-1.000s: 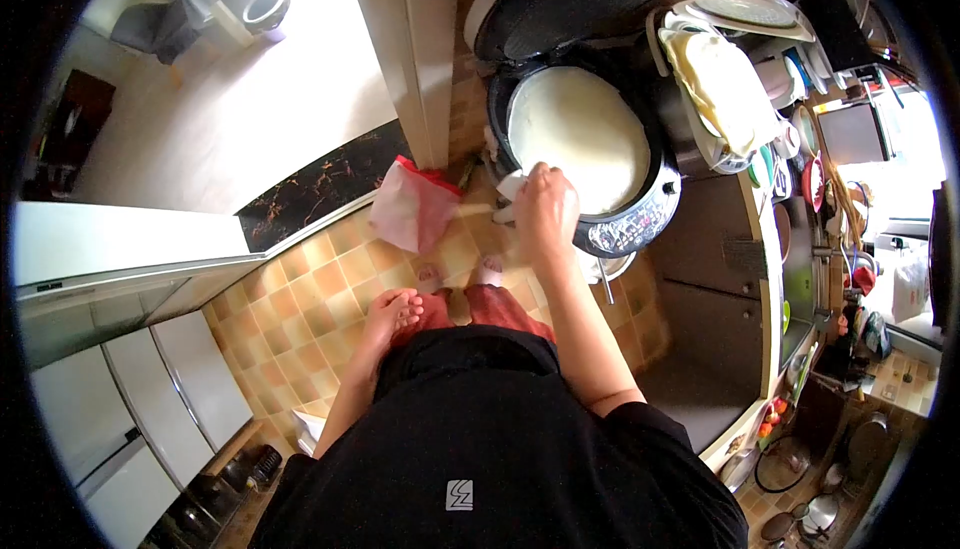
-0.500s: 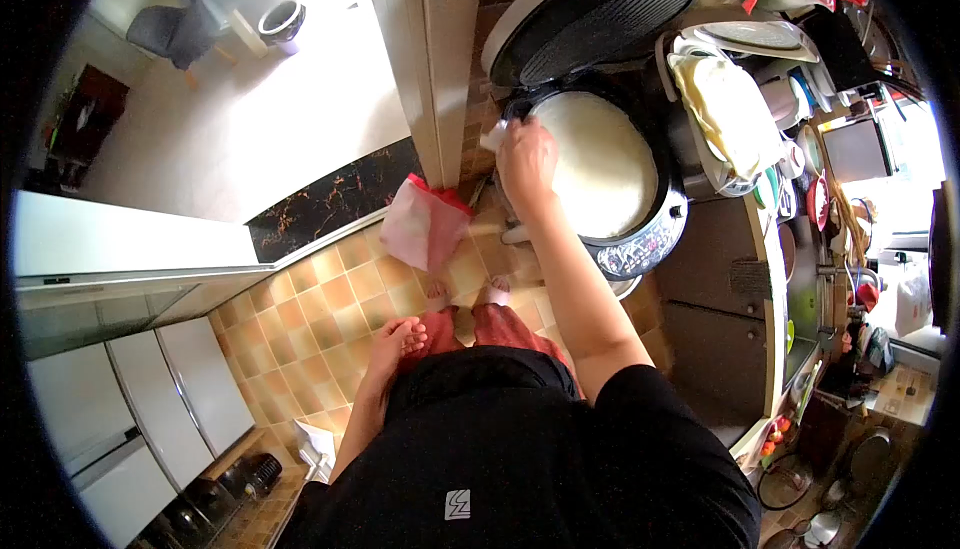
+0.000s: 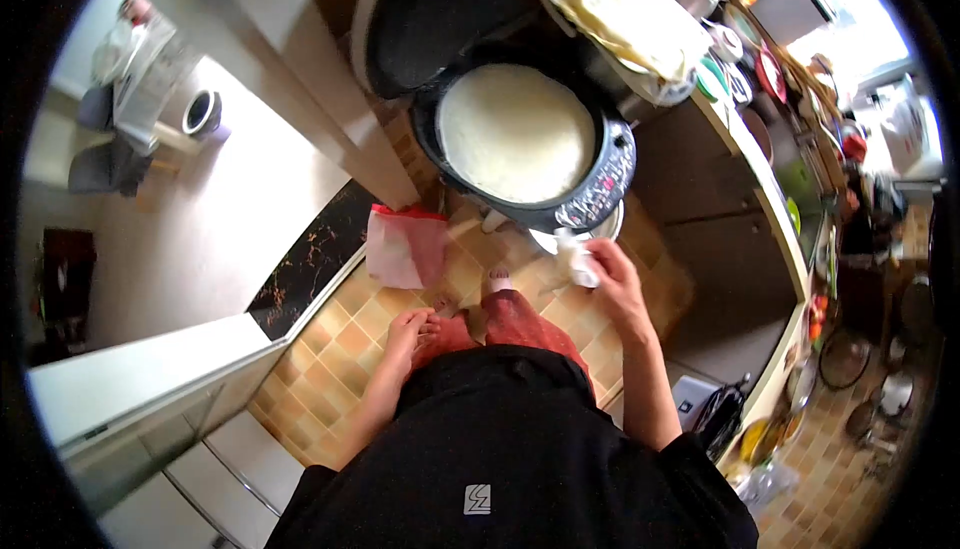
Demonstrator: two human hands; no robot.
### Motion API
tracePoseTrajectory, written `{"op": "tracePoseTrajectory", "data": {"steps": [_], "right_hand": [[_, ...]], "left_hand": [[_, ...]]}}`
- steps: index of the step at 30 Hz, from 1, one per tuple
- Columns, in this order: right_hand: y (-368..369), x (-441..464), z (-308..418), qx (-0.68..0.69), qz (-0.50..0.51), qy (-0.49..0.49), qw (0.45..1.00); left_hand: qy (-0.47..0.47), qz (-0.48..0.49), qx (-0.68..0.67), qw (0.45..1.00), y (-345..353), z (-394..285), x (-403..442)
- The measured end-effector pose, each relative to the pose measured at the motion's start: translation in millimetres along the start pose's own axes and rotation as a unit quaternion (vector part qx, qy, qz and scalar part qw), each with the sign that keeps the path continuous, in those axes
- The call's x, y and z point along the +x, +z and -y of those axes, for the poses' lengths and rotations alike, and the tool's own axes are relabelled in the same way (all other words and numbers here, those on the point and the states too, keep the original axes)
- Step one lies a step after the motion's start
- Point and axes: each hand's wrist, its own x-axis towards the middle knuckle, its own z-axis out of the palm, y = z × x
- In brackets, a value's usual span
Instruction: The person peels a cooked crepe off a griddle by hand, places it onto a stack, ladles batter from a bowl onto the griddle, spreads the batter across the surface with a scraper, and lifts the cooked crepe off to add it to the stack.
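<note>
A crumpled white tissue or cloth point(image 3: 575, 259) is pinched in my right hand point(image 3: 617, 277), which is just off the front right side of the round electric griddle point(image 3: 600, 181). A pale, smooth sheet of batter point(image 3: 515, 132) covers the griddle's plate, and the dark lid point(image 3: 440, 14) stands raised behind it. My left hand point(image 3: 408, 335) hangs low beside my red trousers, fingers loosely bent and nothing visible in them. Behind the griddle to the right, a stack of pale flatbreads point(image 3: 635, 24) lies on a plate above a pot-like container.
A white plastic bag with a red edge point(image 3: 405, 247) is on the tiled floor left of my feet. Dark cabinets point(image 3: 700, 189) and a cluttered counter line the right side. A door frame point(image 3: 290, 69) rises at the left.
My right hand has moved from the griddle's left rim to its front right, still holding the white tissue or cloth. My view has turned, shifting the griddle left.
</note>
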Motion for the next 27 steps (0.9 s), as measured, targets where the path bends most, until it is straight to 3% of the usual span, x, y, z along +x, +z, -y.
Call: {"op": "tracePoseTrajectory", "data": {"steps": [2,5,8,9,12,18,24,26,27], "right_hand": [[-21,-29,-4,0.114,-0.044,0.012,0.992],[-31,-69,-12,0.334,-0.194,0.039,0.922],[-56,-105,-45,0.370,-0.240,0.061,0.895],[-57,-106,-54,0.388,-0.301,0.073,0.868],[-83,-127,-95,0.485,-0.305,0.104,0.813],[-135,-101,-102,0.482,-0.300,0.104,0.817],[-280,-25,-141,0.568,-0.183,0.040,0.801],[-335,0,-135,0.550,-0.221,0.017,0.806],[-362,21,-139,0.492,-0.235,0.024,0.838]], "left_hand": [[-0.011,0.025,0.034,0.999,4,-9,7],[-0.035,0.062,0.080,0.994,8,-10,27],[-0.056,0.081,0.132,0.986,12,-5,44],[-0.051,0.082,0.139,0.986,15,-4,49],[-0.044,0.064,0.140,0.987,23,2,50],[-0.059,-0.008,0.121,0.991,22,23,57],[-0.082,-0.177,0.085,0.977,53,75,61],[-0.121,-0.213,-0.018,0.969,57,123,65],[-0.132,-0.233,-0.067,0.961,55,139,64]]}}
